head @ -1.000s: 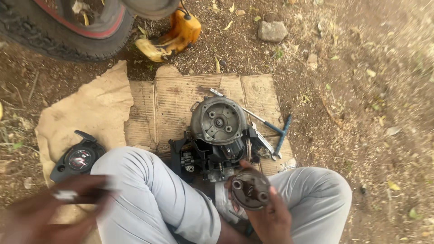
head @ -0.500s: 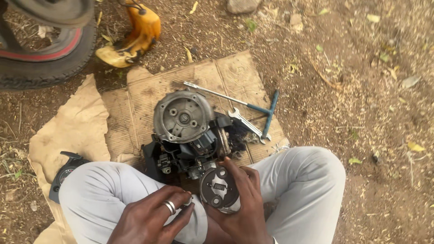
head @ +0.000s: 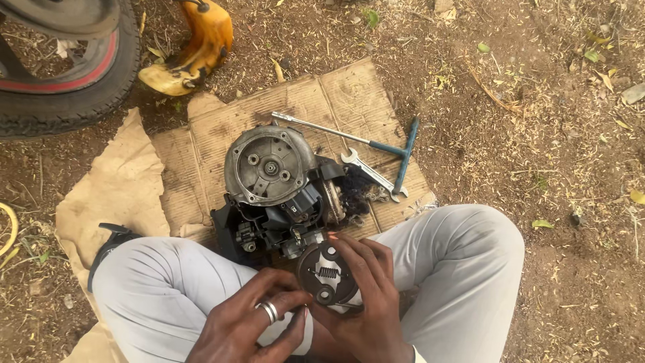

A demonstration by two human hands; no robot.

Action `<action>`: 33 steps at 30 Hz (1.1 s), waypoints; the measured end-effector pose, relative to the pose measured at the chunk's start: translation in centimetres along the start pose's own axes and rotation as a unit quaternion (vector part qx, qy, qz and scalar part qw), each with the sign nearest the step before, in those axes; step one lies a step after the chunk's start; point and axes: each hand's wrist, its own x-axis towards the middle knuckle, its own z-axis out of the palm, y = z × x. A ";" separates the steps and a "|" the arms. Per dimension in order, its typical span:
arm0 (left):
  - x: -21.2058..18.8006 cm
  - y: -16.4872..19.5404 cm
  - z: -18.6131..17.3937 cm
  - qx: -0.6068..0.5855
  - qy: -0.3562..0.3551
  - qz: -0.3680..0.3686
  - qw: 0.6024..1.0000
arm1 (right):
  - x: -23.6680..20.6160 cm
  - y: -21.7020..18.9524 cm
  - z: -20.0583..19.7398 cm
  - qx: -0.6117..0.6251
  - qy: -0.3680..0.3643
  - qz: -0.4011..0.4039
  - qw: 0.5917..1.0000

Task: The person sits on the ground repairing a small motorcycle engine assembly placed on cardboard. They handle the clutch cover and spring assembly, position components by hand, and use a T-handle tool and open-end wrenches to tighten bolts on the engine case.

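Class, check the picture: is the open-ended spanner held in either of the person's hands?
No, the spanner lies on the cardboard beyond the knees.

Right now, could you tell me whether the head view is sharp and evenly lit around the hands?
Head view: soft, even daylight, no glare or hard shadows; the round clutch-like part in the right hand and the engine assembly are sharp; the left hand is cropped at the bottom edge.

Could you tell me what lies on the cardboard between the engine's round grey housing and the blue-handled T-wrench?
In the head view, a silver open-ended spanner lies between the round grey housing and the T-wrench.
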 end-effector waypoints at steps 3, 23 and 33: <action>-0.6 -0.4 -0.5 -0.008 -0.008 -0.004 1.000 | -0.3 -0.3 0.6 0.032 -0.004 0.011 0.999; -6.3 -5.0 -5.3 -0.332 -0.117 -0.094 0.931 | -0.9 -1.4 2.8 0.711 -0.138 0.330 0.606; -8.7 -8.2 -4.3 -0.190 -0.137 -0.339 0.911 | -2.1 -1.6 3.9 0.719 -0.162 0.325 0.593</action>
